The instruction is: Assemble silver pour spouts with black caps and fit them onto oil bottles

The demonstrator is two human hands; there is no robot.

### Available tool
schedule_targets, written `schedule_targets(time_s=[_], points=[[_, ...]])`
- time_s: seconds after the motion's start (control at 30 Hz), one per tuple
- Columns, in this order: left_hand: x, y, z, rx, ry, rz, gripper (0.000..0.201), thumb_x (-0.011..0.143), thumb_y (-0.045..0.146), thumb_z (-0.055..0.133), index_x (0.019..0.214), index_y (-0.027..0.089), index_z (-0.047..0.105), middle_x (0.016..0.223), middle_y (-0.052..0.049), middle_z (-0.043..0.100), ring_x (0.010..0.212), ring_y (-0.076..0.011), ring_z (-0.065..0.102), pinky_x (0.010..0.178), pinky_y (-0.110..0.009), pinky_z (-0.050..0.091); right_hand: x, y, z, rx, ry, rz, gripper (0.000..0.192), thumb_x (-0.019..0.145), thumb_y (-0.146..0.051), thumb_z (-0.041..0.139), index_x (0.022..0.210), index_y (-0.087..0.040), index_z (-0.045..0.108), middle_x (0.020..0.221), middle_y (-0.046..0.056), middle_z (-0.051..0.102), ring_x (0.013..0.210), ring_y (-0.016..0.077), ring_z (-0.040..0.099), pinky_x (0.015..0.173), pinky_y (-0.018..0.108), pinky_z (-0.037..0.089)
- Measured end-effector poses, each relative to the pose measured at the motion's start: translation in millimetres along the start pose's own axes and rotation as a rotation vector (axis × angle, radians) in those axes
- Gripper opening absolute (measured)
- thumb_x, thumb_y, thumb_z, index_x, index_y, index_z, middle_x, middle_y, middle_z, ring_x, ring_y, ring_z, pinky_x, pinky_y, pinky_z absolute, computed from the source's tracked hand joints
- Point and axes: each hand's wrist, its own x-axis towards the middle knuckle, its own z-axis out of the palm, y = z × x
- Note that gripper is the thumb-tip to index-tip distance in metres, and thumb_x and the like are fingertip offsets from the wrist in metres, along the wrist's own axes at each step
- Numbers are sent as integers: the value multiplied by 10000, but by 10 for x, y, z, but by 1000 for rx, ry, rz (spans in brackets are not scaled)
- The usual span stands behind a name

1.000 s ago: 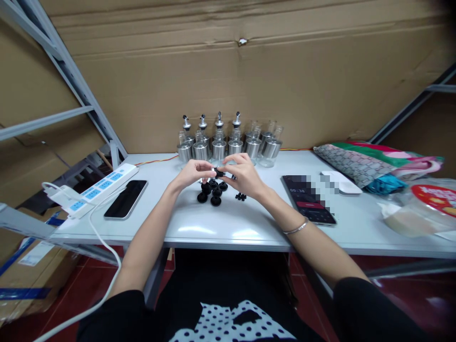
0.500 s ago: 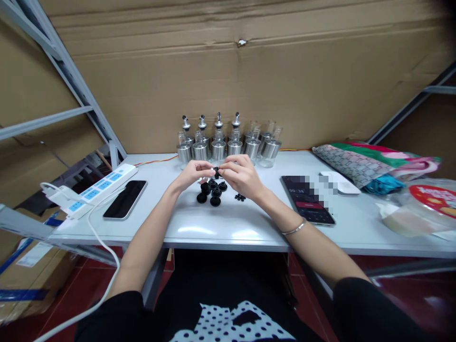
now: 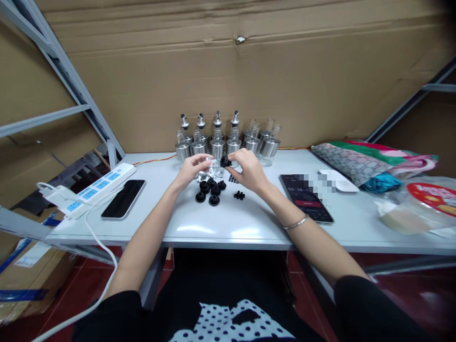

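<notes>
A black ribbed stopper (image 3: 225, 161) is pinched between the thumb and fingers of my right hand (image 3: 250, 170), held up above the table. To its left, my left hand (image 3: 192, 171) has its thumb and fingers drawn together. Something pale and see-through shows at those fingertips, too small to make out. Below the hands lies a cluster of black stoppers (image 3: 215, 191). Shiny silver parts (image 3: 204, 177), partly behind the left hand, lie just beyond them. Small black caps (image 3: 239, 195) and thin black pieces (image 3: 233, 179) lie under the right hand.
Steel-clad glass bottles (image 3: 233, 145) stand in rows at the back, several with pourers. A power strip (image 3: 103, 185) and phone (image 3: 124, 199) lie left. Another phone (image 3: 306, 198), a white object (image 3: 347, 184), a patterned bag (image 3: 352, 161) and a red-labelled package (image 3: 427, 204) are right.
My hands have drawn apart. The black stopper, earlier between both hands, is now raised in my right hand alone, and the thin black pieces beneath have come into sight.
</notes>
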Motion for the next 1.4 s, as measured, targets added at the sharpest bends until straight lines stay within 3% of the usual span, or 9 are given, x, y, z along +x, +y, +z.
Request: schedule_targets(time_s=[0.13,0.27,0.53,0.73,0.93,1.07,1.2,1.27,1.4], points=[[91,-206,-166,233,240,126,383,694,282,680,1047,143,627,1076,-77,627,927,-156,588,841,-279,463,2,14,-8,57,-35,62,214,886,-245,486,1069,-196,587,1018,112,644,957,252,560,799,407,449],[122,-416,-205,421,304,129,393,705,197,668,1086,156,581,1078,-83,619,955,-176,588,849,-308,471,-7,23,15,72,-83,91,234,879,-244,499,1084,-188,597,964,110,644,904,250,557,798,410,456],[68,-530,-122,558,146,155,329,790,223,612,1089,159,492,1108,-91,614,1039,-181,582,948,-335,435,-8,-1,34,85,-124,139,179,834,-194,524,1006,-177,571,915,88,643,852,224,567,768,359,445],[49,-499,-132,768,78,232,291,862,271,518,1128,153,512,1181,-108,576,1129,-222,509,998,-366,387,-17,-4,66,121,-265,138,117,804,-149,536,914,-174,568,875,76,639,829,213,561,744,335,426],[48,-506,-150,825,57,251,282,870,283,499,1118,149,518,1144,-102,578,1085,-227,501,980,-363,391,6,-91,32,267,-381,101,121,765,-131,580,875,-176,597,802,32,604,743,153,540,705,272,422],[45,-522,-151,834,48,245,275,867,275,498,1115,156,520,1133,-98,579,1090,-229,494,974,-366,392,24,-145,-39,319,-610,200,160,680,-107,616,829,-162,602,681,-23,537,605,104,483,577,212,370],[48,-541,-160,842,40,242,273,870,276,494,1114,156,519,1131,-96,579,1091,-228,489,972,-366,394,1,-141,-48,325,-871,263,148,660,-90,637,784,-170,631,664,-31,559,593,96,496,571,209,360],[51,-549,-165,844,43,239,278,872,282,494,1116,148,519,1132,-100,579,1090,-229,488,974,-366,392,-18,-140,-24,309,-896,275,165,650,-64,641,774,-173,631,702,-24,588,616,99,508,583,213,363],[52,-563,-171,840,38,229,268,876,289,490,1101,147,528,1116,-97,585,1077,-227,494,968,-364,395,-37,-180,30,289,-827,307,223,616,-22,650,772,-169,589,716,-20,600,622,104,509,557,208,354]])
